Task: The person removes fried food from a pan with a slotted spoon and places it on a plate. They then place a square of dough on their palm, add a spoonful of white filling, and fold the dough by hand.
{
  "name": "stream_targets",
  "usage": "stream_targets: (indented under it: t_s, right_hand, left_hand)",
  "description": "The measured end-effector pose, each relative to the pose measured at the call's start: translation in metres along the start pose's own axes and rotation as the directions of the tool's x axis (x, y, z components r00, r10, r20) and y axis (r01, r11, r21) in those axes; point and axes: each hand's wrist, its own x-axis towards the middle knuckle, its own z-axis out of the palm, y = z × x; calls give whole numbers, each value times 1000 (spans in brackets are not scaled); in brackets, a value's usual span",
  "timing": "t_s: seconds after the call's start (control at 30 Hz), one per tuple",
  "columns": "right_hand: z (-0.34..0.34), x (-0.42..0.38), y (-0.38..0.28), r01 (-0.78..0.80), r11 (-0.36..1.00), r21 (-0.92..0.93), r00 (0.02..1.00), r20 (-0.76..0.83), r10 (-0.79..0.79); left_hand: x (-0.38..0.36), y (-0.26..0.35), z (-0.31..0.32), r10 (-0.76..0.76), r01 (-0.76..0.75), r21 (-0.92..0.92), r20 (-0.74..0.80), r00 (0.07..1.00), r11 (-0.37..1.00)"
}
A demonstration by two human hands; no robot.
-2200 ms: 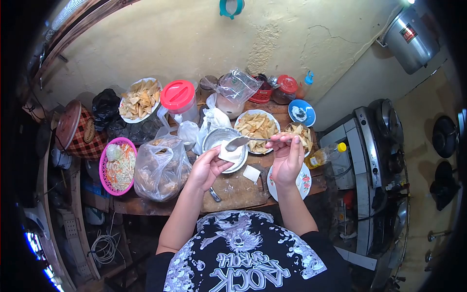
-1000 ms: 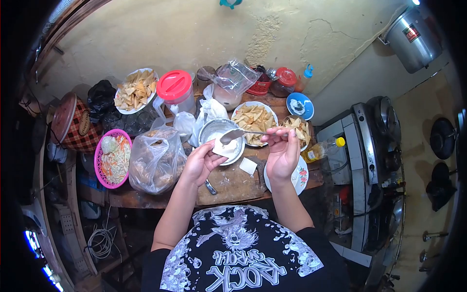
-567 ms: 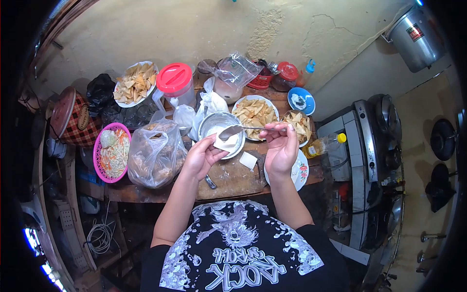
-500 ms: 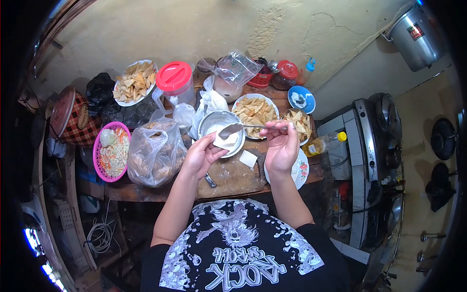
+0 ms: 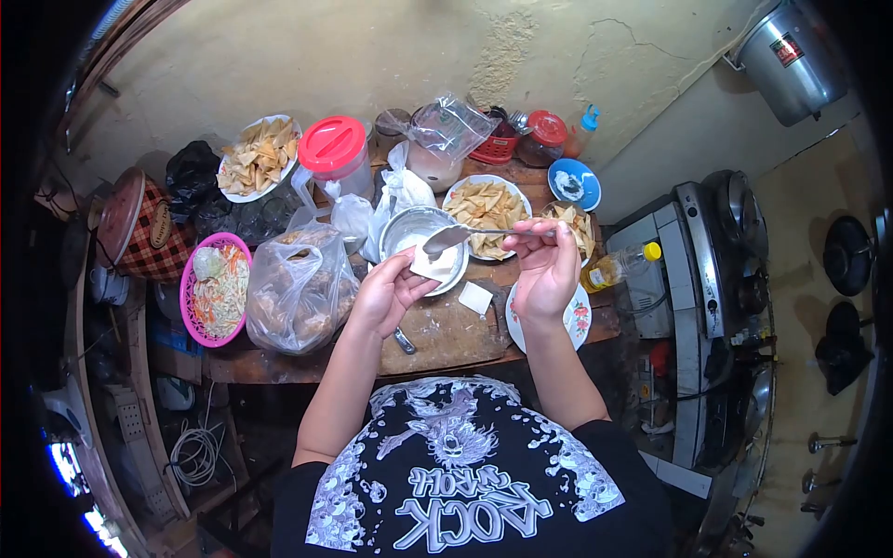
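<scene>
Table stock, left to right: one checked pot point(image 5: 139, 237) with lid; one black bag point(image 5: 191, 177); one pink basket point(image 5: 216, 290) of shredded vegetables; three plates of fried triangles, namely the far-left plate point(image 5: 256, 158), the middle plate point(image 5: 486, 206) and a smaller dish point(image 5: 569, 228) partly hidden by the right hand; one clear bag point(image 5: 299, 293) of food; one jug point(image 5: 335, 158) with a red lid; one metal bowl point(image 5: 420, 244) of white filling. Left hand point(image 5: 386, 296), fingers curled, grasps one white square wrapper point(image 5: 430, 265) over the bowl's near rim. Right hand point(image 5: 544, 270) pinches one spoon point(image 5: 448, 237), its bowl just above the wrapper. One spare wrapper point(image 5: 475, 298) lies on the wooden board point(image 5: 446, 330). One flowered plate point(image 5: 579, 316) sits under the right wrist; one oil bottle point(image 5: 619, 268) and one blue bowl point(image 5: 574, 184) stand beyond.
</scene>
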Motion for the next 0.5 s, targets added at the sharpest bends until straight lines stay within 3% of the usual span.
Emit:
stream_targets:
  t_s: [0.5]
  right_hand:
    - [2,1,3,14,1000,-6,1000,-8,-14]
  left_hand:
    - [-7,1,1,-2,2,12,-12,1000,1000]
